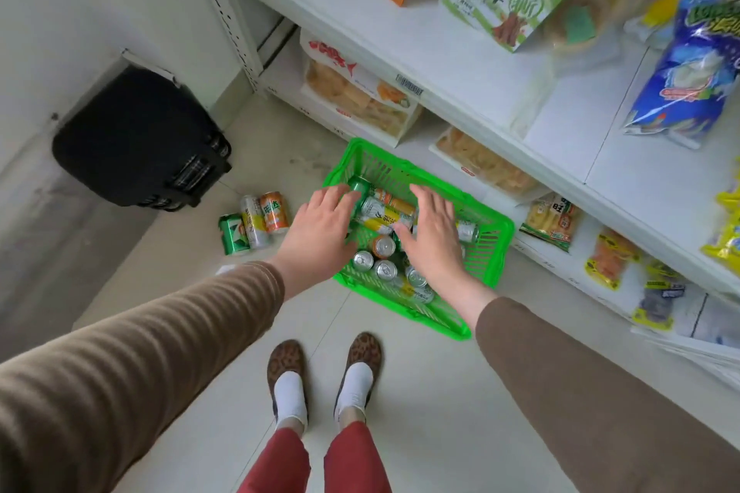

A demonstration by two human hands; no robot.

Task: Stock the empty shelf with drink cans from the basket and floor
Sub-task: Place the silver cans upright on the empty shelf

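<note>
A green plastic basket [492, 252] sits on the floor below the shelves and holds several drink cans [382, 214], some lying, some upright. My left hand [320, 228] hovers over the basket's left side with its fingers spread and straight, near a green can [358, 185]. Over the basket's middle my right hand [434, 236] is spread the same way, above the cans. Neither hand holds anything. Three more cans stand on the floor left of the basket: a green one [232, 234], a yellow and white one [252, 220] and an orange one [274, 211].
White shelving [460, 64] runs along the right with snack bags and boxes on several levels. A black suitcase [136, 140] lies on the floor at the left by the wall. My feet [324, 376] stand on the pale tiles just before the basket.
</note>
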